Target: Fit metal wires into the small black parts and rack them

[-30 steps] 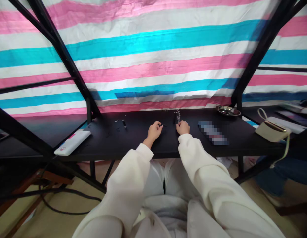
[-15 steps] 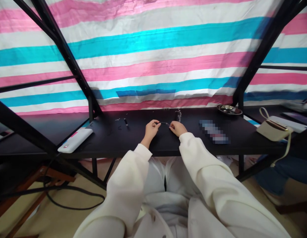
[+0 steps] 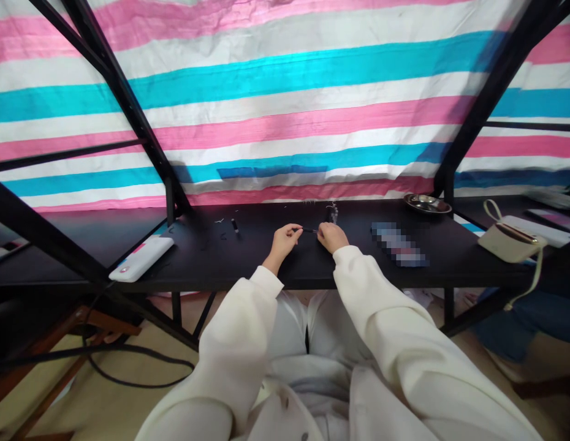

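A thin dark stick-like piece (image 3: 308, 231) spans the gap between my two hands, low over the black table. My left hand (image 3: 285, 240) pinches its left end between thumb and fingers. At the other end, my right hand (image 3: 331, 236) has its fingers closed round the piece. Just behind my right hand lies a small clear, beaded-looking item (image 3: 334, 214). A short dark tube with a pale end (image 3: 235, 226) rests on the table to the left of my hands.
On the black table (image 3: 197, 260) are a white case (image 3: 141, 260) at the left, a blurred-out packet (image 3: 399, 245) and a metal dish (image 3: 427, 204) at the right. A cream pouch (image 3: 510, 240) sits far right. Black metal posts stand at both sides before a striped sheet.
The fingers of my right hand have curled in more over the end of the dark piece. My left hand has shifted very slightly to the right, still pinching.
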The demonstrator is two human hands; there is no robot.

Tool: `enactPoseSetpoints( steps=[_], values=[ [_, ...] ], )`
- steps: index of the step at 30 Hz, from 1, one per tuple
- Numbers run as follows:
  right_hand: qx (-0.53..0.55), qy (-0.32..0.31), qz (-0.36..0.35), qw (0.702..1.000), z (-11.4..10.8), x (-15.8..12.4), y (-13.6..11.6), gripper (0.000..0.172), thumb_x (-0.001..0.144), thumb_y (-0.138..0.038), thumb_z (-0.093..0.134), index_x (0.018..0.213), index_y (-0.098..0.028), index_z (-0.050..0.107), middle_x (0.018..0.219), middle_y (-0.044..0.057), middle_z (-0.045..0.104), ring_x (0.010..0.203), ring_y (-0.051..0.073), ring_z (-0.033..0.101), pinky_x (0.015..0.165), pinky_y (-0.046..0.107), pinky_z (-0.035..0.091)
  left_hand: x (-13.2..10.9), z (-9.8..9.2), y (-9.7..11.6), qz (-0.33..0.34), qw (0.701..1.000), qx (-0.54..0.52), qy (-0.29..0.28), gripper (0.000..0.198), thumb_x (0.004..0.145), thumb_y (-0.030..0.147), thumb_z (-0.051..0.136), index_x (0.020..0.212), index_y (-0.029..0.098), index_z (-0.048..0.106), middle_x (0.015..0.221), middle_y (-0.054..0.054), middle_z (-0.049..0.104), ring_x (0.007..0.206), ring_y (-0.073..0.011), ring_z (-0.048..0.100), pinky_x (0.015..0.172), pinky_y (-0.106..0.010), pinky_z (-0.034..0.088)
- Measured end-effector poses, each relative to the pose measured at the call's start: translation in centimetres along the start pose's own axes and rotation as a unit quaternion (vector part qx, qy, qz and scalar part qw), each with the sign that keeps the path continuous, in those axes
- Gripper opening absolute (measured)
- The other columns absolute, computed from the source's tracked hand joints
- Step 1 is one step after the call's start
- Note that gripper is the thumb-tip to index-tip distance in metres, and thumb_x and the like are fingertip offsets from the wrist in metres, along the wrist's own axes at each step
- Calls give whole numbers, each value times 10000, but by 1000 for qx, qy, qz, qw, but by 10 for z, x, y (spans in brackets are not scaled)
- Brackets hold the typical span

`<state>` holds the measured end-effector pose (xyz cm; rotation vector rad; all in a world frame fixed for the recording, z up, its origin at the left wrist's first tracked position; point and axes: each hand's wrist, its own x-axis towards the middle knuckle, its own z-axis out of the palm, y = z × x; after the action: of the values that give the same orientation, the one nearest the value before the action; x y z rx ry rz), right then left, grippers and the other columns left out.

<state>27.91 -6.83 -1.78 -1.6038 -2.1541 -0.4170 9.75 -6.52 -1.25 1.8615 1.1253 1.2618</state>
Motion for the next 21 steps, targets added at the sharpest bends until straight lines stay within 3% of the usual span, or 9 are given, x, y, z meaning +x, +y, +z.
enactPoseSetpoints(
  steps=[6, 14, 21],
  values=[
    [27, 24, -64, 997, -3, -1, -2, 143, 794, -139, 440, 825, -147, 579, 777, 79, 609, 742, 182, 523, 678, 270, 340, -2, 2, -2, 0, 998, 46, -38, 307, 736, 413, 558, 853, 139, 634, 462, 35, 511, 419, -73, 454, 479, -194, 367],
    [43, 18, -64, 997, -2, -2, -2, 170, 813, -149, 446, 880, -140, 601, 829, 83, 638, 772, 179, 547, 708, 269, 363, -1, 1, -6, 27, 995, 89, -42, 284, 760, 405, 533, 842, 150, 629, 465, 34, 522, 457, -85, 493, 551, -204, 396],
    [53, -10, -71, 996, -2, -3, -4, 169, 827, -171, 447, 876, -146, 607, 849, 94, 640, 796, 182, 553, 718, 271, 366, -3, 1, -4, 8, 997, 68, -39, 292, 760, 408, 531, 860, 152, 630, 459, 38, 505, 418, -74, 457, 477, -187, 367]
  ],
)
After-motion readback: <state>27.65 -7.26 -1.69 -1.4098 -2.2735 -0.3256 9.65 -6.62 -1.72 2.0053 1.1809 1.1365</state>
